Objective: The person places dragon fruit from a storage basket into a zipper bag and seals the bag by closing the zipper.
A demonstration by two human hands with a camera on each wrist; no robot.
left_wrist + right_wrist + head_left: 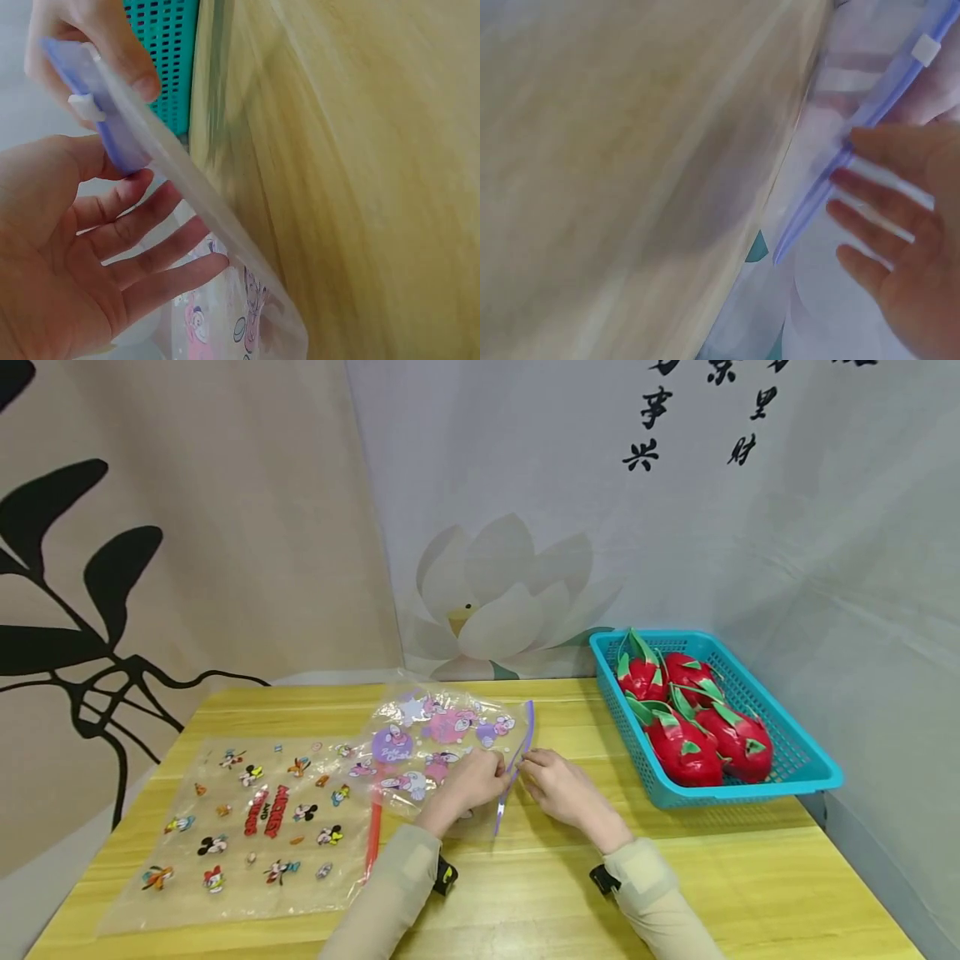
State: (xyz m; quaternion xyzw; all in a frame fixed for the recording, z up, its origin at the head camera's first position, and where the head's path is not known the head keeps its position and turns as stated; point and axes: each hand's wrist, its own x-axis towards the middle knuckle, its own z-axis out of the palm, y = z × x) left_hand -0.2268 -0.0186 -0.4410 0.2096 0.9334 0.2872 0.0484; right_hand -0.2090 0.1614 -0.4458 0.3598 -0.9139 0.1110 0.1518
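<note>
A clear zip bag point(450, 735) with pink and purple cartoon prints is held along its purple zip strip point(531, 727). My left hand point(480, 781) pinches the strip between thumb and forefinger, its other fingers spread against the plastic in the left wrist view. Just to the right, my right hand point(558, 785) pinches the same strip with thumb and forefinger, the other fingers loosely bent. A white slider point(86, 107) sits on the strip between the two hands in the left wrist view. Whether the bag's mouth is parted cannot be made out.
A second clear bag point(255, 843) with cartoon prints and a red zip lies flat on the left of the wooden table point(540, 902), partly under the first bag. At the right, a blue basket point(795, 735) holds several red dragon fruits point(686, 747). Printed curtains hang behind.
</note>
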